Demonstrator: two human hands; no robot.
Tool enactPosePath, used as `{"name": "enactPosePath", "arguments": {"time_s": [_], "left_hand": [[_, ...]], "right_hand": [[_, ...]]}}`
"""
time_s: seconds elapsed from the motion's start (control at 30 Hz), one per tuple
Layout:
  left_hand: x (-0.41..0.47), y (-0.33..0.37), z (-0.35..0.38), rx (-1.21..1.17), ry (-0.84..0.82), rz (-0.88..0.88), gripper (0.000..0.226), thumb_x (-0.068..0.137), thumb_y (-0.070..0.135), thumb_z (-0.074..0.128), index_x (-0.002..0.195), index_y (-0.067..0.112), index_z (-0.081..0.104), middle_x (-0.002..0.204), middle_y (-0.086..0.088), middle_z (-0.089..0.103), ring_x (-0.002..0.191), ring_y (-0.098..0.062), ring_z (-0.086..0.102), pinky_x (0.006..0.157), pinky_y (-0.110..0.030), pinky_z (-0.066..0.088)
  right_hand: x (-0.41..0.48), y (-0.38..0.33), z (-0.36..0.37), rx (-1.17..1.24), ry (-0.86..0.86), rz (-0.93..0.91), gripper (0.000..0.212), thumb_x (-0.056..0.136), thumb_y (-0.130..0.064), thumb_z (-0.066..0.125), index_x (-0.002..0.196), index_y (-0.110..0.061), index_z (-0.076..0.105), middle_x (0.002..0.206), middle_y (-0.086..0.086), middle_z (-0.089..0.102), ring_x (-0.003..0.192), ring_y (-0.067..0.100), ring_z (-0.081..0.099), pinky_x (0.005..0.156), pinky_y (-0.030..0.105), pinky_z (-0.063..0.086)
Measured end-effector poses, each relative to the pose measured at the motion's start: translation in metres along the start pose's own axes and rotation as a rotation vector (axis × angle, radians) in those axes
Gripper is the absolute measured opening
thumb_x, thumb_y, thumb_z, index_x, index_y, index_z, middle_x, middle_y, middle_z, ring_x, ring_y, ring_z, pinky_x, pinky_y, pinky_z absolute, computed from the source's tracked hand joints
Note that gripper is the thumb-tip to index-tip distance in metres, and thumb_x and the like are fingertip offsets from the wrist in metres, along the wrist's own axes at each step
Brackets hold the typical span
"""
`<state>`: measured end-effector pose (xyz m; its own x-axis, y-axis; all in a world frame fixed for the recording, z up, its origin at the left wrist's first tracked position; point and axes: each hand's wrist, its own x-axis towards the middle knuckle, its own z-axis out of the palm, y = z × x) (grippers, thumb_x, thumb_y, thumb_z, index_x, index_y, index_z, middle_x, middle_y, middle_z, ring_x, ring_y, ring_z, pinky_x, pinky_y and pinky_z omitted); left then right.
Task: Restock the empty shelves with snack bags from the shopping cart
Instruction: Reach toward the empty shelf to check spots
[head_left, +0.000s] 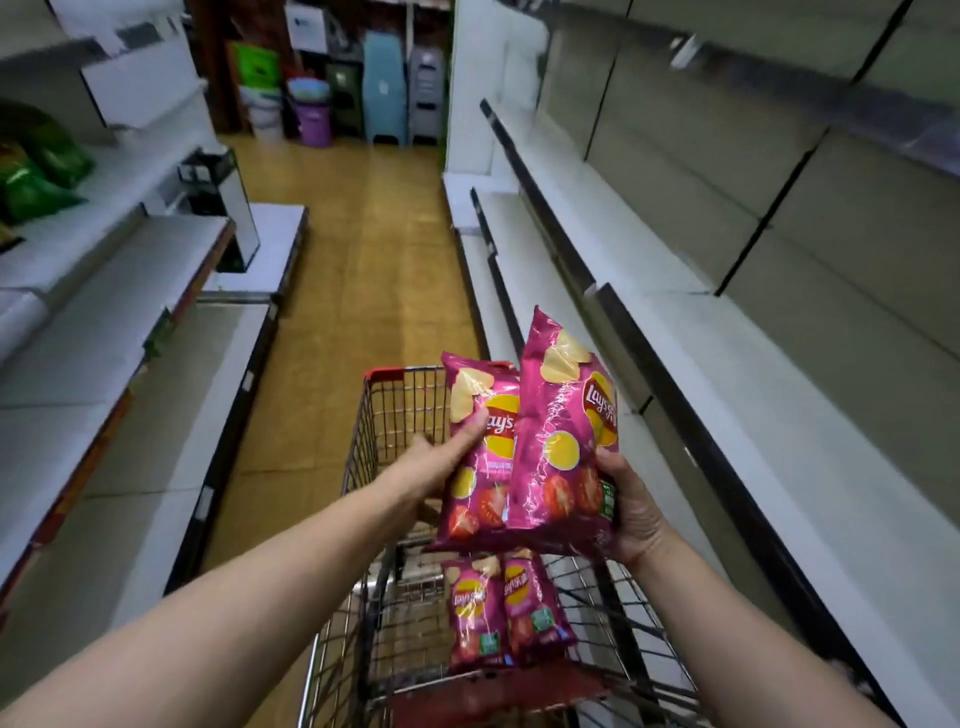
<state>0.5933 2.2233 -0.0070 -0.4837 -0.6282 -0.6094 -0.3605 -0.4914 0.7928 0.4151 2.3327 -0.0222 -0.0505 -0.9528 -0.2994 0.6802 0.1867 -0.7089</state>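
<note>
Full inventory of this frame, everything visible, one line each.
held chip bags: 2, pink, above the cart
cart chip bags: 2, pink, inside the cart
shopping cart: 1, wire with red trim, bottom centre
green bags: at least 2, green, left shelf
shelves: several tiers, white, both aisle sides
plastic stools: 2 stacks, blue and grey, aisle end
bucket: 1, purple, aisle end
left hand: 1, grips the left held bag
right hand: 1, grips the right held bag
</note>
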Motion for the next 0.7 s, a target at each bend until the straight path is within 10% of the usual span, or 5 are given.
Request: {"name": "enactPosePath", "arguments": {"time_s": [0.3, 0.7], "left_hand": [[-0.055, 0.026, 0.027, -0.194, -0.219, 0.311, 0.072, 0.063, 0.035, 0.076, 0.126, 0.014, 0.047, 0.100, -0.013, 0.074, 0.086, -0.028, 0.072, 0.077, -0.041, 0.056], [-0.157, 0.076, 0.135, -0.180, -0.379, 0.616, 0.070, 0.058, 0.039, 0.087, 0.117, 0.013, 0.059, 0.094, -0.008, 0.075, 0.078, -0.023, 0.073, 0.064, -0.031, 0.057]], "right_hand": [[-0.068, -0.063, 0.056, -0.306, 0.029, -0.193, 0.088, 0.031, -0.032, 0.094, 0.108, -0.008, 0.061, 0.094, 0.014, 0.071, 0.079, 0.028, 0.070, 0.072, 0.039, 0.059], [-0.266, -0.121, 0.106, -0.527, 0.334, -0.496, 0.045, 0.061, -0.013, 0.074, 0.103, -0.003, 0.064, 0.096, 0.021, 0.071, 0.071, 0.029, 0.070, 0.067, 0.037, 0.059]]}}
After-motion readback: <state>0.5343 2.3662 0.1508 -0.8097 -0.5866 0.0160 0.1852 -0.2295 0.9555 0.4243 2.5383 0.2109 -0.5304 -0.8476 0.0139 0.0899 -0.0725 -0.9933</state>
